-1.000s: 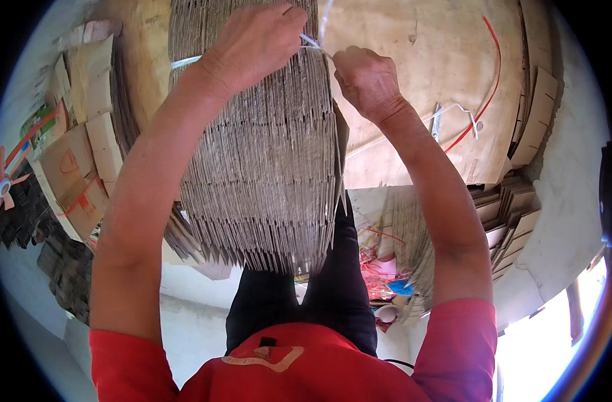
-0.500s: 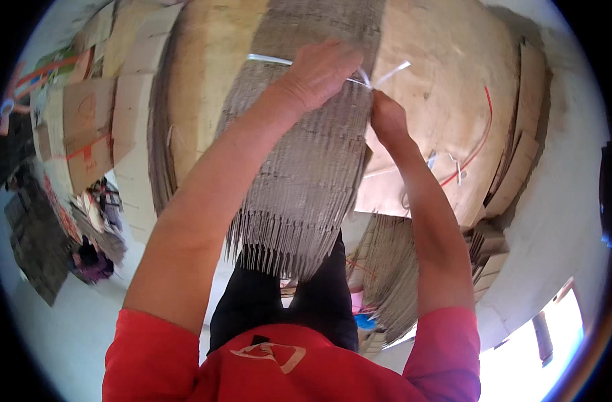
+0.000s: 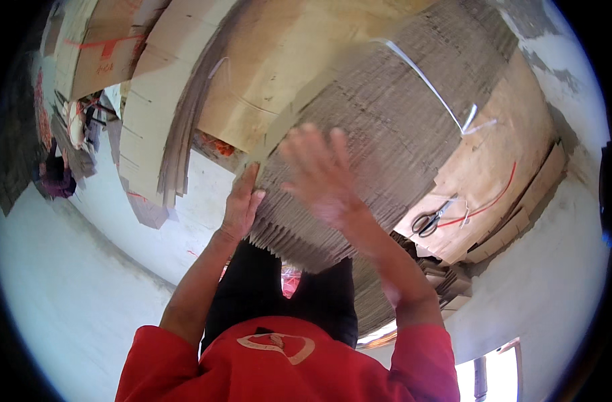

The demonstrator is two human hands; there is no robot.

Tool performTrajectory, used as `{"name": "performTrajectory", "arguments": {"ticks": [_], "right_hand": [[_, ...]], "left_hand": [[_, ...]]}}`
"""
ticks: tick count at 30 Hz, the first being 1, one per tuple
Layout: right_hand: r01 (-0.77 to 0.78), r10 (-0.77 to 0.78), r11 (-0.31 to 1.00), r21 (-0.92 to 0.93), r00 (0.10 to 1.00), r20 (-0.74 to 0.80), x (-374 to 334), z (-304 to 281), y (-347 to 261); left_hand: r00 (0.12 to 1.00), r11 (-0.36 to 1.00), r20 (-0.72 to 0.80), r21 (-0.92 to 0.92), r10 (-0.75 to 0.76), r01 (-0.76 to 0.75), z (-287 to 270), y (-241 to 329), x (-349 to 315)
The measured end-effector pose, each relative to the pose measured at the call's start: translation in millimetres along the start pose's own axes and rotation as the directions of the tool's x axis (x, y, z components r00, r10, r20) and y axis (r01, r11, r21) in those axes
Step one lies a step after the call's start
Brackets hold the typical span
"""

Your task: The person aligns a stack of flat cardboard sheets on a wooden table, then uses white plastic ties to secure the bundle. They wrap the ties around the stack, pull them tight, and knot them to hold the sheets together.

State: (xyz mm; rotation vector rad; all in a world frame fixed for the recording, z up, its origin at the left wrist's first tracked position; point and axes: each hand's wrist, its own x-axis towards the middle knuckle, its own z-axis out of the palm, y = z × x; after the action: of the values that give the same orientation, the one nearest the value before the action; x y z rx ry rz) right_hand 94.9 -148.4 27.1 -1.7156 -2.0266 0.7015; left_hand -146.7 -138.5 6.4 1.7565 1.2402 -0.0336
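Carton (image 3: pixel 110 67) at upper left, brown, red band across it; just right, sheets (image 3: pixel 160 94), flat card stacked, curving downward; then board (image 3: pixel 279 67), plywood, bare patch showing between sheets and bundle (image 3: pixel 386 127); bundle is packed brown card standing on edge, lying diagonally over board, near end jutting past board's edge above dark trousers (image 3: pixel 249 288), far end toward upper right; left hand (image 3: pixel 239 209) at bundle's left edge by the near end, fingers straight along the side, thumb apart from them; cannot tell if it pinches any card; right hand (image 3: pixel 321 175) over bundle's upper face, apart from left hand, fingers and thumb spread, blurred; cannot tell if it touches; white strap (image 3: pixel 423 80) crosses bundle's far part, loose ends at bundle's right edge; scissors (image 3: pixel 426 223) on board, right of bundle, dark handles lower left, blades toward upper right; red strip (image 3: pixel 500 197) runs from beside scissors, curving up; card stack (image 3: pixel 517 231) farther right, near pale wall (image 3: pixel 567 281).
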Motion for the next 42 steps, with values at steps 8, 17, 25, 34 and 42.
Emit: {"name": "performTrajectory", "arguments": {"ticks": [8, 17, 25, 34, 42], "right_hand": [[0.161, -0.146, 0.982, -0.096, 0.978, 0.151, 26, 34, -12], [0.2, -0.191, 0.968, -0.153, 0.979, 0.075, 57, 33, -1], [0.198, -0.2, 0.976, -0.092, 0.98, -0.015, 59, 23, 0], [0.205, -0.205, 0.979, -0.011, 0.979, -0.019, 49, 27, 1], [0.179, -0.179, 0.984, 0.009, 0.984, -0.008, 51, 27, 7]], "left_hand": [[0.964, 0.806, 0.005, -0.548, -0.266, 0.225, -33, -45, 42], [0.781, 0.902, -0.462, -0.125, -0.421, 0.413, -18, -53, 152], [0.788, 0.897, -0.432, -0.158, -0.439, 0.413, -4, -40, 196], [0.927, 0.425, 0.01, -0.887, -0.374, 0.181, -28, -6, 218], [0.983, 0.296, -0.021, -0.954, -0.181, 0.034, -39, 10, 217]]}}
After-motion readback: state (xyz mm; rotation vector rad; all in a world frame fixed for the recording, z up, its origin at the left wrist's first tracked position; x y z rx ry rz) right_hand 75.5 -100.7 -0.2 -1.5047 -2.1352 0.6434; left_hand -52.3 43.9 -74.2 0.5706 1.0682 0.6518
